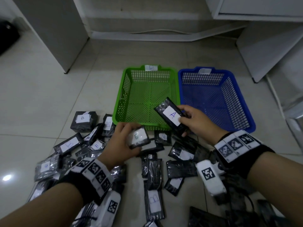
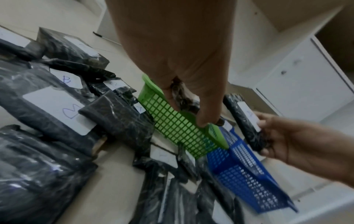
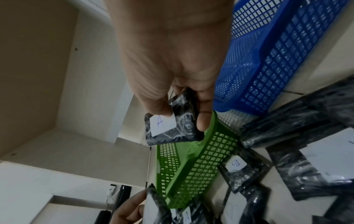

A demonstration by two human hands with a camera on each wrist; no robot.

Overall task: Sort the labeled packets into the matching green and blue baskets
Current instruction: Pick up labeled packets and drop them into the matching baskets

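On the tiled floor stand a green basket [image 1: 124, 89] tagged B and, to its right, a blue basket [image 1: 236, 95], both with nothing inside. My right hand [image 1: 195, 118] grips a black packet labeled A [image 1: 170, 114] above the green basket's near right corner; the same A packet [image 3: 168, 128] is pinched between thumb and fingers in the right wrist view. My left hand [image 1: 122, 145] holds a black packet labeled B [image 1: 139, 136] just in front of the green basket's near rim. In the left wrist view the held packet [image 2: 184, 97] is mostly hidden by the fingers.
Many black labeled packets [image 1: 68, 145] lie scattered on the floor in front of the baskets and around both wrists. White cabinets [image 1: 49, 30] stand at the back left and right [image 1: 268, 46]. A white cable [image 1: 155, 31] runs along the wall behind.
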